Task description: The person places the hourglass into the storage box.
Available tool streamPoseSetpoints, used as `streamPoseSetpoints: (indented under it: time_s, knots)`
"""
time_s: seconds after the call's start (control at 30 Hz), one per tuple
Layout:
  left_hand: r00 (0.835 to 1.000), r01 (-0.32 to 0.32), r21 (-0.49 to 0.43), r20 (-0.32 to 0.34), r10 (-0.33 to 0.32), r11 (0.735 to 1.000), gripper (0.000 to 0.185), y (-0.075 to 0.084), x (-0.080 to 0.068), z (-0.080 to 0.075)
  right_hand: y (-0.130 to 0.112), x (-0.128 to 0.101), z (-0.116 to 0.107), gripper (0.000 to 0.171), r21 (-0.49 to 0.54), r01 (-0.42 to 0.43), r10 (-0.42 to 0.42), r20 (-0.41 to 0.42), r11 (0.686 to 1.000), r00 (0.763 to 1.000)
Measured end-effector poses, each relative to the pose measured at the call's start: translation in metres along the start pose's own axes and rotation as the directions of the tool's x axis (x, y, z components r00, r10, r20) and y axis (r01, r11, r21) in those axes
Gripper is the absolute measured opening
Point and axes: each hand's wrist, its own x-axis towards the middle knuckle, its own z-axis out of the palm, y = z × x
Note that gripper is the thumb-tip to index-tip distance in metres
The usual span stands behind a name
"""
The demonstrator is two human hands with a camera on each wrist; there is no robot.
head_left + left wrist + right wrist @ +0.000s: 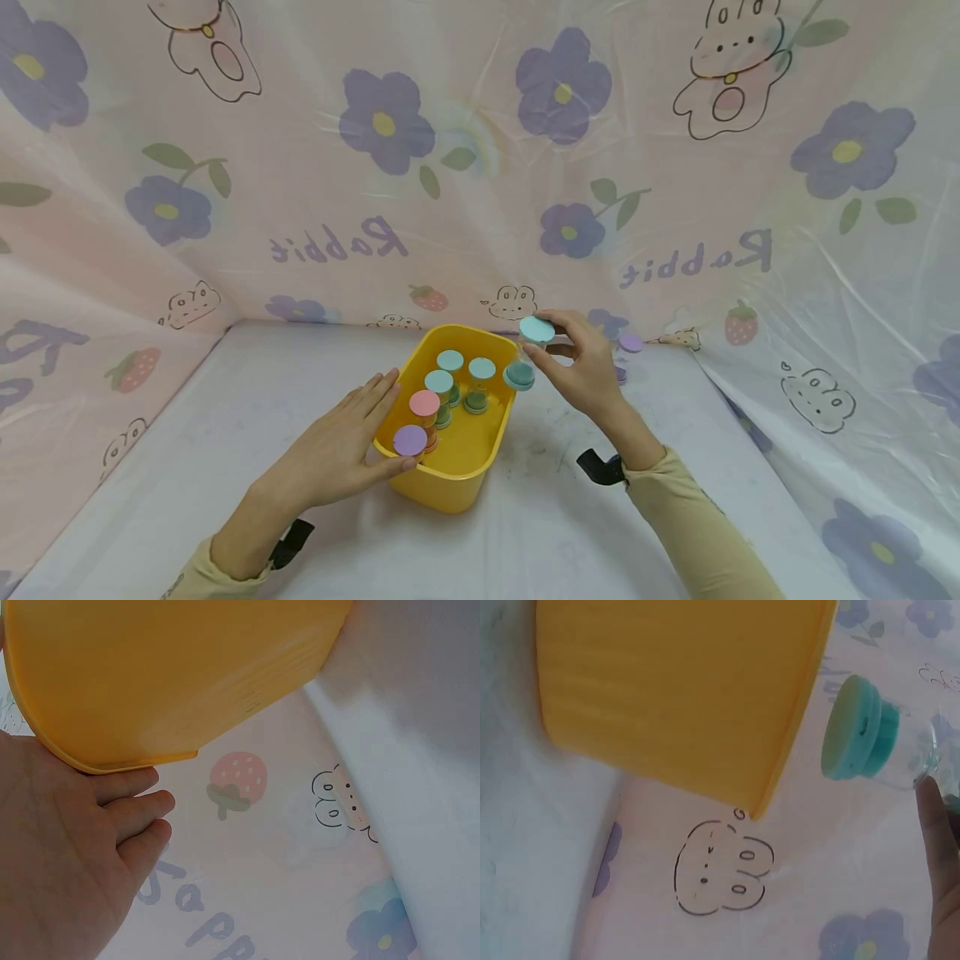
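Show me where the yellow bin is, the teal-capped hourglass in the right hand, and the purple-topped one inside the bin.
yellow bin [442, 492], head view, near outer wall.
teal hourglass [536, 331], head view, top cap, held by the right hand [581, 367].
purple-topped hourglass [409, 440], head view, round top cap.

bin [172, 667] cut off at top edge, timer [877, 739] glass partly behind finger, contents unclear

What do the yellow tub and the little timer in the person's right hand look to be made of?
The yellow rectangular tub looks like moulded plastic: even colour, smooth matte walls, rounded corners and a thin rim. The small hourglass-like timer with teal end caps, held by the right hand, seems to have a clear glass or plastic body, since the backdrop shows through, and opaque matte caps, probably plastic or rubber.
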Motion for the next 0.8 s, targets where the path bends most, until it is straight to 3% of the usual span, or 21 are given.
streamPoseSetpoints:
  time_s: [0.47,0.8]
  knots:
    - [1.0,0.0,0.007,-0.007,0.0,1.0,0.103,-0.001,0.0,0.0,-0.002,0.005,0.033,0.048,0.069,0.008,-0.012,0.069,0.998,0.998]
    - [1.0,-0.005,0.005,-0.003,0.005,1.0,0.103,-0.001,0.0,0.0,0.008,0.002,0.048,0.044,0.062,-0.052,0.036,0.231,0.997,0.972]
